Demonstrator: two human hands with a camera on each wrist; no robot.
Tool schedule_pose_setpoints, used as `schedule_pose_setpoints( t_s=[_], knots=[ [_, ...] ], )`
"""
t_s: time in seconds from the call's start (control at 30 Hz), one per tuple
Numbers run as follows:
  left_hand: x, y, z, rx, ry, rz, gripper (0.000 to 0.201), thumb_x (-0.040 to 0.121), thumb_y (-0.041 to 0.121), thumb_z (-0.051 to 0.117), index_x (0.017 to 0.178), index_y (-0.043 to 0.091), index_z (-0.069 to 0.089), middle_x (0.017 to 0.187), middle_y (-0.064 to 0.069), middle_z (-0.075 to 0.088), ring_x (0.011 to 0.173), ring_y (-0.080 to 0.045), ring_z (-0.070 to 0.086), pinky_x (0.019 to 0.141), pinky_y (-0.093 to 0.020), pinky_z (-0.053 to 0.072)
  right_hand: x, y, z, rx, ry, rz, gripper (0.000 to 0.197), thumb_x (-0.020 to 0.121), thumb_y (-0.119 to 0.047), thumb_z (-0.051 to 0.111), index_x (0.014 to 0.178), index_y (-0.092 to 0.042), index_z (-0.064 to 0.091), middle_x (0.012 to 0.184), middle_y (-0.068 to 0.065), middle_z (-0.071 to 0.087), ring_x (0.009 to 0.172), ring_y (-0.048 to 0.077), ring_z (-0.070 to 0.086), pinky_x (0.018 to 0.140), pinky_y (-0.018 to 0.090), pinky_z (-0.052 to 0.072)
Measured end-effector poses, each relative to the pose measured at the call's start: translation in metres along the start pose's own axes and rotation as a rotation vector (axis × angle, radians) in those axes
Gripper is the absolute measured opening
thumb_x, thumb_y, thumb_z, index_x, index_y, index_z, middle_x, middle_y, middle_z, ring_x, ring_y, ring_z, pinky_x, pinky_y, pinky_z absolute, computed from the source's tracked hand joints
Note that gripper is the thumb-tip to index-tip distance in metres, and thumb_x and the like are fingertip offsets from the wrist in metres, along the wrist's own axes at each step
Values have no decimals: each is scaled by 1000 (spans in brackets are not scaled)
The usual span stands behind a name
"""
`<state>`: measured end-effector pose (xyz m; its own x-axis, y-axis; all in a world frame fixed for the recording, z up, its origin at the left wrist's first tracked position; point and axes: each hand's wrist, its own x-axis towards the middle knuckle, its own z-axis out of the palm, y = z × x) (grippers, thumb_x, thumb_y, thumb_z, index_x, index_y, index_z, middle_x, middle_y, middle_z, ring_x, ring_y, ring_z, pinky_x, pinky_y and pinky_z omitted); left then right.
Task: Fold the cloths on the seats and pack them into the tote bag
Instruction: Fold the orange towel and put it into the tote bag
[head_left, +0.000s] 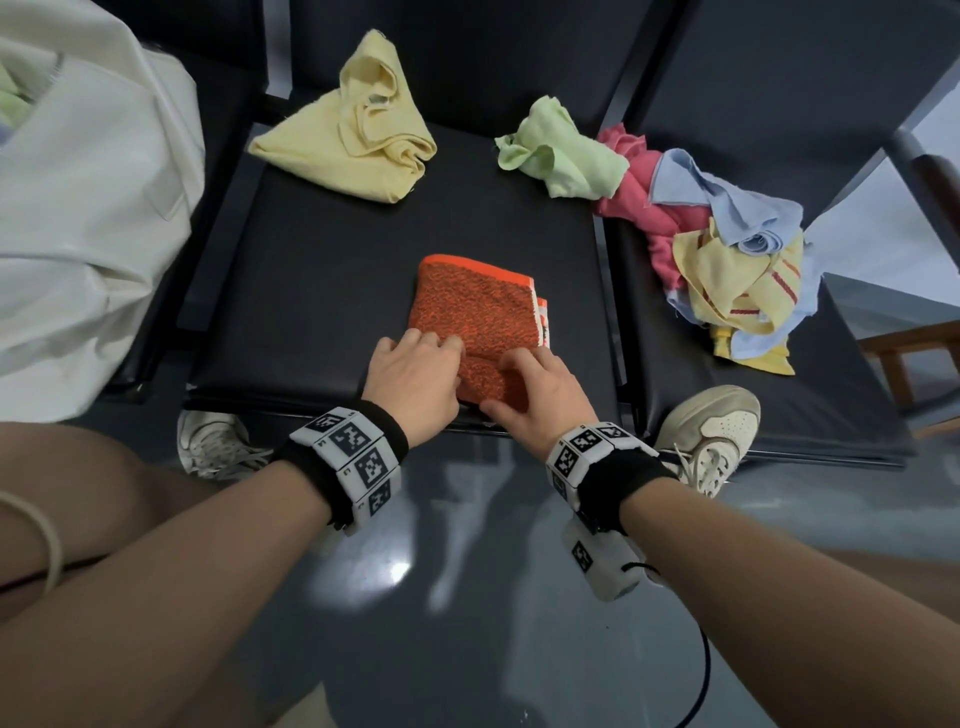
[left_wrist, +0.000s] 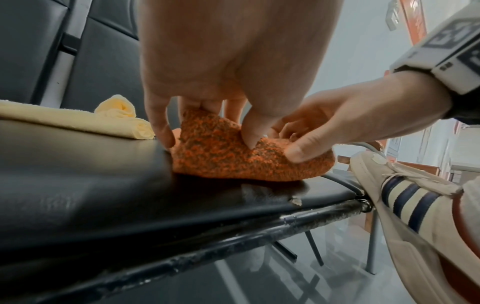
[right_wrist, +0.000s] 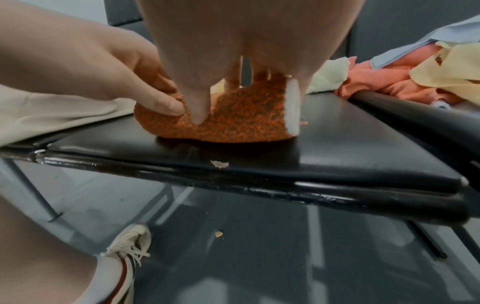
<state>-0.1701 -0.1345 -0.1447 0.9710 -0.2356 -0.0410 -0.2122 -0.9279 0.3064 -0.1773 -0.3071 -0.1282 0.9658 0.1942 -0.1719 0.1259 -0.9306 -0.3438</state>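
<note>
A folded orange cloth (head_left: 478, 317) lies near the front of the middle black seat (head_left: 311, 291). My left hand (head_left: 441, 353) pinches its near left edge between thumb and fingers, and the wrist view shows the fold lifted a little (left_wrist: 207, 152). My right hand (head_left: 519, 369) pinches the near right part of the same cloth (right_wrist: 233, 119), thumb on top. The cream tote bag (head_left: 93, 208) stands on the left seat, with a bit of green cloth showing inside.
A crumpled yellow cloth (head_left: 358, 135) lies at the back of the middle seat, and a green cloth (head_left: 561, 150) at its back right. Pink, blue and yellow striped cloths are piled (head_left: 727, 249) on the right seat. My shoes (head_left: 711, 431) sit under the seat fronts.
</note>
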Motion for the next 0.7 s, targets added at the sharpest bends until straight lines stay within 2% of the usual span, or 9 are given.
schedule_pose_setpoints(
  t_s=[0.07,0.17,0.27,0.37,0.47,0.53,0.6,0.7],
  knots=[
    [1,0,-1,-5,-24,-15,29,97,30,47,125,21,53,121,-3,61,119,-25,49,95,-44,36,-1,3,-1,-11,-16,-25,52,78,-34,77,123,-18,58,118,4,55,111,26,52,96,43,44],
    [3,-2,-3,-21,-57,-13,31,98,32,46,126,21,54,122,-3,62,120,-25,50,97,-45,35,0,3,-3,4,-34,-18,45,82,-31,73,124,-21,60,114,4,57,107,28,56,95,43,47],
    [2,-5,-6,-81,-29,4,34,94,35,54,127,23,57,124,0,60,121,-23,48,100,-42,34,5,-1,-7,-11,-98,5,41,86,-32,70,125,-23,61,111,5,58,104,29,58,93,42,48],
    [-4,-6,-8,-49,67,105,39,84,32,66,120,22,59,119,1,53,115,-24,47,97,-40,37,11,-4,-13,-27,-161,-2,40,88,-31,68,126,-19,62,112,9,61,104,28,59,92,37,46],
    [-7,-4,-8,36,30,152,50,73,31,76,118,22,58,118,1,53,115,-23,47,96,-39,38,15,-7,-20,4,-213,6,37,90,-29,67,125,-18,64,116,8,65,109,24,59,91,27,43],
    [-5,-4,-7,34,28,138,48,75,25,76,119,23,57,117,2,54,116,-21,46,97,-36,36,16,-6,-24,45,-231,33,37,91,-30,66,126,-18,64,119,5,65,110,20,58,86,18,37],
    [-1,-6,-7,9,25,122,44,81,26,73,121,25,57,117,4,57,118,-19,46,99,-34,34,15,-4,-24,62,-205,47,39,90,-33,68,126,-18,65,122,4,61,112,18,55,85,15,32],
    [2,-7,-8,-13,-10,108,40,87,34,68,125,29,56,119,6,60,120,-18,47,100,-35,34,9,1,-19,102,-128,78,44,84,-35,74,124,-19,66,125,4,53,116,19,51,97,20,35]
  ],
)
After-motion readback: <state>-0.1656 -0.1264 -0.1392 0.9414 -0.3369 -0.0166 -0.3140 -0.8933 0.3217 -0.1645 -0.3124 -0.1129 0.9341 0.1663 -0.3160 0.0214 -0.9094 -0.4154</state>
